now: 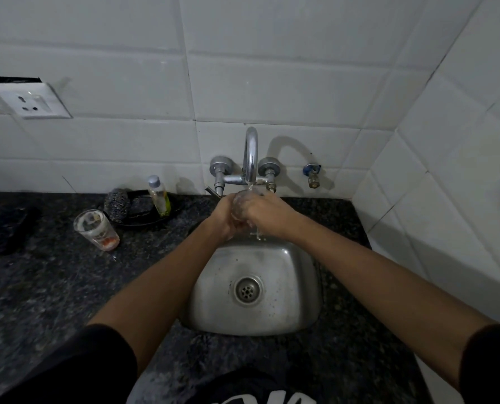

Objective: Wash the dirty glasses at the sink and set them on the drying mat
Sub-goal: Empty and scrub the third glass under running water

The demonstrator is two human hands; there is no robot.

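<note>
Both hands, left hand [224, 218] and right hand [267, 214], clamp the glass [242, 204] at frame centre; wet glass may slip into the sink [301, 287].

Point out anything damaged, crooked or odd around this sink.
The white wall socket plate at upper left sits askew, with a dark open gap in the tile above it. On the dark granite counter, a clear glass with orange residue waits unwashed. Both hands, left hand and right hand, hold a clear glass under the running chrome tap.

Dark granite counter [53, 287]; glass [96, 229]; black dish [144, 218]
</note>
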